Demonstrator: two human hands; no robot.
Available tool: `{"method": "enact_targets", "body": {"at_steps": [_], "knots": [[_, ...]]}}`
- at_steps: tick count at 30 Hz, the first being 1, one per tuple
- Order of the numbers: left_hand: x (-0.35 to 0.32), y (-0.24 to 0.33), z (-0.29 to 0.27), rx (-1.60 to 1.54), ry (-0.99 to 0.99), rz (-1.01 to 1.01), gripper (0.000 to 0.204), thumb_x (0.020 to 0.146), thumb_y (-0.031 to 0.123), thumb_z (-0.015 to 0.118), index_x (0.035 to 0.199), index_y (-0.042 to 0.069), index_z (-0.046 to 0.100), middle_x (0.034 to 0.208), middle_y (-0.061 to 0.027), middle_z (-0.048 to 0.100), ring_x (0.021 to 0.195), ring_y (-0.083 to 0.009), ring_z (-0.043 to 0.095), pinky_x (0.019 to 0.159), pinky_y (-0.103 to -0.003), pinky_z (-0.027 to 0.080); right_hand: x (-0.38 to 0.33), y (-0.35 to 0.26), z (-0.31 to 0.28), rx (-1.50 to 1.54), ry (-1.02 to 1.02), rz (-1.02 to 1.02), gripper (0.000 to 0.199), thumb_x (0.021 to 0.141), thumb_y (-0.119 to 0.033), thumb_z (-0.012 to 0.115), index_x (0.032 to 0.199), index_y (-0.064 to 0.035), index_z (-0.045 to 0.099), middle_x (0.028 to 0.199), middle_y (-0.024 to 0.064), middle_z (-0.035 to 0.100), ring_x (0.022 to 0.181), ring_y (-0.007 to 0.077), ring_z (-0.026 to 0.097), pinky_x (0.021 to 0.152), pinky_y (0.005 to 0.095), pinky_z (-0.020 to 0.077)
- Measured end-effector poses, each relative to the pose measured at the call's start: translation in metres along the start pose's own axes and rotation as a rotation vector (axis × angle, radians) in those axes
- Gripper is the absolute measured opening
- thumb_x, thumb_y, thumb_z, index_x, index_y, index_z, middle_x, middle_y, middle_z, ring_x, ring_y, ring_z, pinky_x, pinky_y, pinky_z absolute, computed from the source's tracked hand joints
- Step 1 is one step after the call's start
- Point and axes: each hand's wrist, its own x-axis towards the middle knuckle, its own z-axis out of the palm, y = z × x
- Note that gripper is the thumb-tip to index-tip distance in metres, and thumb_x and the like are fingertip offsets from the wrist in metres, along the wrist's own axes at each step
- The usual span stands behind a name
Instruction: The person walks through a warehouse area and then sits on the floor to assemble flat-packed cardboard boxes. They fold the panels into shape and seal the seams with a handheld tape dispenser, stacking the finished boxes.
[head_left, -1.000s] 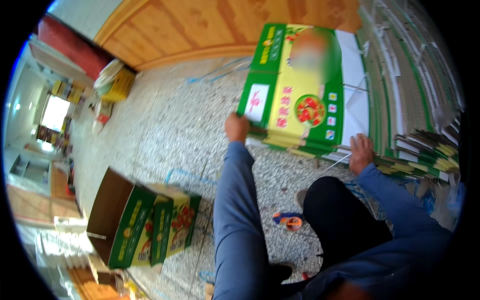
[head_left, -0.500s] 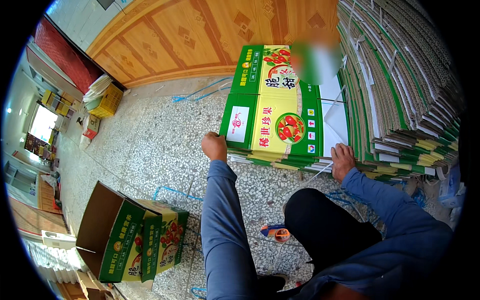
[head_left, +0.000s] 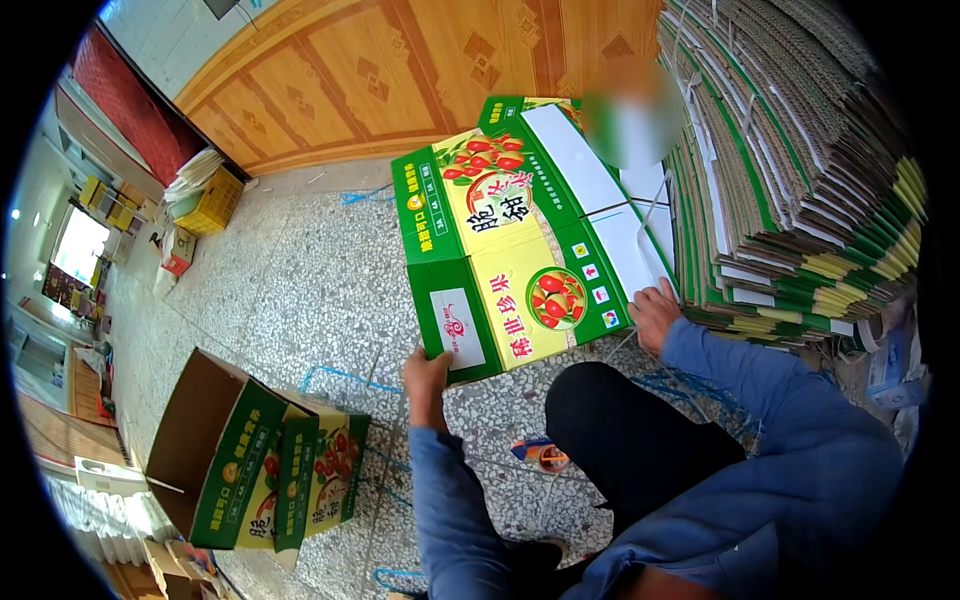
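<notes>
A flattened green and yellow cardboard box (head_left: 505,255) printed with red fruit is held tilted above the speckled floor in front of me. My left hand (head_left: 428,378) grips its near left corner. My right hand (head_left: 655,315) holds its near right edge, close to the tall stack of flat boxes (head_left: 800,170) on my right. My knee in dark trousers (head_left: 620,430) sits just below the box.
An assembled open box of the same print (head_left: 260,460) lies on its side at lower left. Blue strapping (head_left: 340,380) lies on the floor. A tape roll (head_left: 540,453) rests by my knee. A yellow crate (head_left: 215,200) stands by the wooden wall panelling (head_left: 400,70).
The flat box has swung and tilted, its near end drawn closer toward me; both hands stayed on its near corners. My view has shifted lower and to the left.
</notes>
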Motion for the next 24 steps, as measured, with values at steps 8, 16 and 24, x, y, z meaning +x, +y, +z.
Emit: {"method": "enact_targets", "body": {"at_steps": [8, 16, 24], "knots": [[-0.008, -0.004, -0.043, -0.848, -0.215, -0.14, 0.021, 0.084, 0.008, 0.065, 0.095, -0.011, 0.064, 0.085, -0.0101, 0.067, 0.067, -0.0169, 0.062, 0.063, -0.028, 0.05, 0.072, 0.04, 0.0, 0.175, 0.204, 0.563, 0.031, 0.077, -0.024, 0.064, 0.1, -0.0021, 0.067, 0.097, 0.0198, 0.063, 0.101, 0.0365, 0.056, 0.097, 0.044, 0.0414], [-0.057, -0.023, -0.143, -0.928, -0.114, -0.158, 0.02, 0.085, 0.009, 0.062, 0.094, -0.008, 0.067, 0.085, -0.0137, 0.067, 0.071, -0.0201, 0.065, 0.061, -0.033, 0.052, 0.069, 0.07, 0.026, 2.027, -0.451, 0.742, 0.04, 0.084, -0.023, 0.066, 0.111, 0.0057, 0.062, 0.102, 0.0177, 0.067, 0.09, 0.0257, 0.066, 0.083, 0.0359, 0.052], [-0.159, -0.126, -0.111, -1.305, 0.135, -0.359, 0.024, 0.091, 0.015, 0.055, 0.098, -0.007, 0.062, 0.092, -0.0142, 0.067, 0.075, -0.0255, 0.065, 0.071, -0.038, 0.051, 0.191, 0.031, -0.086, 0.983, -0.242, -0.059, 0.038, 0.078, -0.025, 0.07, 0.102, 0.0038, 0.068, 0.099, 0.0153, 0.069, 0.089, 0.0229, 0.067, 0.08, 0.0324, 0.0514]]}}
